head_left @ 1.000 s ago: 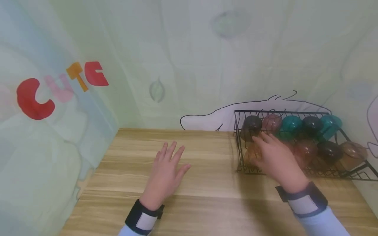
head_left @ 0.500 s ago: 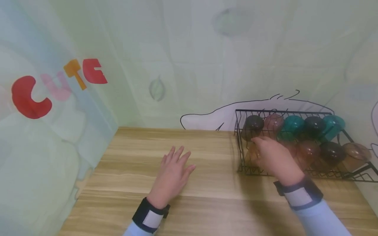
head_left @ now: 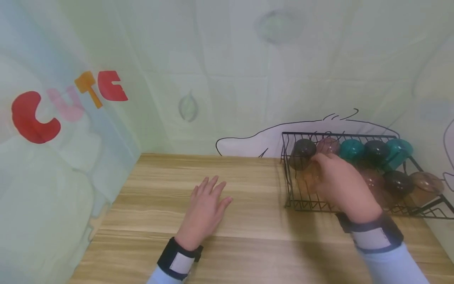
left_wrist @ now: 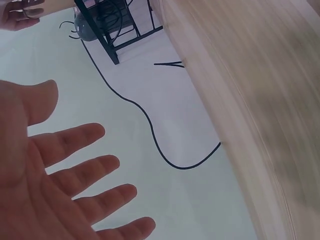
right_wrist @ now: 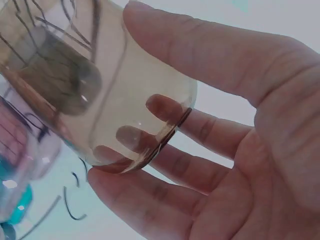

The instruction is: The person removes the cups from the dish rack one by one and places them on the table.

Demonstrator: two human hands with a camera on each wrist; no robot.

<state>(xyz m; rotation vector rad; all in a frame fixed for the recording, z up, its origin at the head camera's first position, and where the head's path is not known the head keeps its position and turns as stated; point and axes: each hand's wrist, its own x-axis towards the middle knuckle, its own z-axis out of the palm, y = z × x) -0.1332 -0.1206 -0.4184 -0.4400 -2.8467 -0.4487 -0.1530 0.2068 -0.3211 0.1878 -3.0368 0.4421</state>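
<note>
The right hand is in the wire basket at the right side of the worktop. Its grip is curled round a see-through amber cup, thumb on one side and fingers on the other. The wrist view shows the cup tipped on its side, with fingertips at its rim. The cup is at the basket's near left corner, just in front of a dark cup.

The left hand lies flat on the worktop, well apart from the basket, with its grip spread and holding nothing.

To do this well, I think the hand should hold the cup snug but not squeeze hard, since it looks thin and smooth. It should lift straight up first, so the cup clears the wire wall. Go slow, because the other cups sit close and a bump could roll them. The left hand could hold the basket so it does not slide.
</note>
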